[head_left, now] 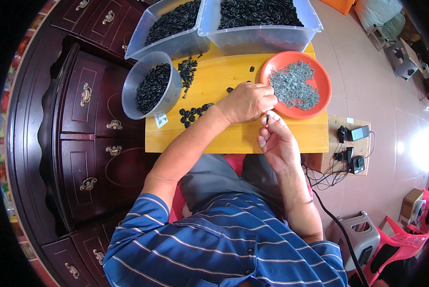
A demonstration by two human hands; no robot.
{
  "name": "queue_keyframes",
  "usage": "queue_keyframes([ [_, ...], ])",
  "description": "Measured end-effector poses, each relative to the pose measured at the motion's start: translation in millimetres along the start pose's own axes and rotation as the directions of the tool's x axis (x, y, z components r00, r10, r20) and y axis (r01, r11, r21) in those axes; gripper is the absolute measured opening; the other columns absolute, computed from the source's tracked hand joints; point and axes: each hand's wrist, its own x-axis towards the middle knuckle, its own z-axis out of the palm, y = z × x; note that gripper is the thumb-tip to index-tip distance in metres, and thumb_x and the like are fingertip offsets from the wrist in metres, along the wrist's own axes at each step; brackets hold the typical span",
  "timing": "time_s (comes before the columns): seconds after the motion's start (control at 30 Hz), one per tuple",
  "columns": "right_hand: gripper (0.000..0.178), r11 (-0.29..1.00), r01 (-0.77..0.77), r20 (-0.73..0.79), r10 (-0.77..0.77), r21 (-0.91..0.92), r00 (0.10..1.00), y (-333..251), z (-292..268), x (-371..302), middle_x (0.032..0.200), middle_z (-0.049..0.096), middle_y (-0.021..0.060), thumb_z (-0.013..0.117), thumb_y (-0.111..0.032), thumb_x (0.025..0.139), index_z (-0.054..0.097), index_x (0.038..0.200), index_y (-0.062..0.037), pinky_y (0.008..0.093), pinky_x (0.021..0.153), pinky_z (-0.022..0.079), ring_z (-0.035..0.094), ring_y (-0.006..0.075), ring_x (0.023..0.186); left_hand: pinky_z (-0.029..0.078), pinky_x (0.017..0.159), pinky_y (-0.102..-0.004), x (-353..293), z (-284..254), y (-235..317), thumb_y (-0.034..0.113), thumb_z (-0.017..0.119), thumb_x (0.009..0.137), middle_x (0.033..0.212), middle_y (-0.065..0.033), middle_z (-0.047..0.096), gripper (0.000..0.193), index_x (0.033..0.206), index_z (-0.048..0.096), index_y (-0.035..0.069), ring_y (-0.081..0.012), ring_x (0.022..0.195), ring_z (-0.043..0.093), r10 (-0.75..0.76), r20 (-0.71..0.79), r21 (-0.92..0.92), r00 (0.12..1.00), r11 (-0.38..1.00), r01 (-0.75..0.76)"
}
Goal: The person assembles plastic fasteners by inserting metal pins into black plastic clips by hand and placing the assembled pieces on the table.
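Note:
My left hand reaches over the yellow table to the near-left rim of an orange plate, its fingers pinched together. What they hold, if anything, is hidden. Just below it, my right hand is turned palm up, with a small black piece between thumb and forefinger. The fingertips of both hands nearly meet. On the plate lies a heap of small silver metal pieces, too fine to name. Several round black pieces are grouped left of my left wrist, and a single black piece lies farther back.
A round clear tub of black parts stands at the table's left edge, beside a loose pile of dark parts. Two clear bins of black parts stand behind. Dark drawers flank the left; adapters with cables lie right.

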Motion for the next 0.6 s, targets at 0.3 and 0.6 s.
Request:
queue_keyframes([
  [0.3,0.016,0.991,0.079,-0.011,-0.081,-0.109,0.997,2,5,-4,0.100,0.068,0.0006,0.062,-0.010,0.100,0.061,0.116,-0.0094,0.0214,0.072,0.054,0.064,0.0065,0.078,0.054,0.062,-0.0339,-26,-10,22,0.004,0.068,0.084,0.077,-0.0080,0.062,0.011,0.085,0.057,0.004,-0.0224,0.068,0.065,-0.312,-0.087,-0.338,0.946,0.903,0.266],
  [0.6,0.013,0.895,0.174,0.047,-0.170,-0.410,0.984,9,14,-8,0.101,0.068,0.0032,0.061,-0.007,0.099,0.061,0.112,-0.0066,0.0225,0.078,0.049,0.061,0.0082,0.083,0.053,0.074,-0.0240,-61,-28,54,-0.005,0.065,0.089,0.087,0.0001,0.065,0.006,0.091,0.063,0.001,-0.0055,0.080,0.062,-0.621,-0.097,-0.741,0.778,0.566,0.360],
])
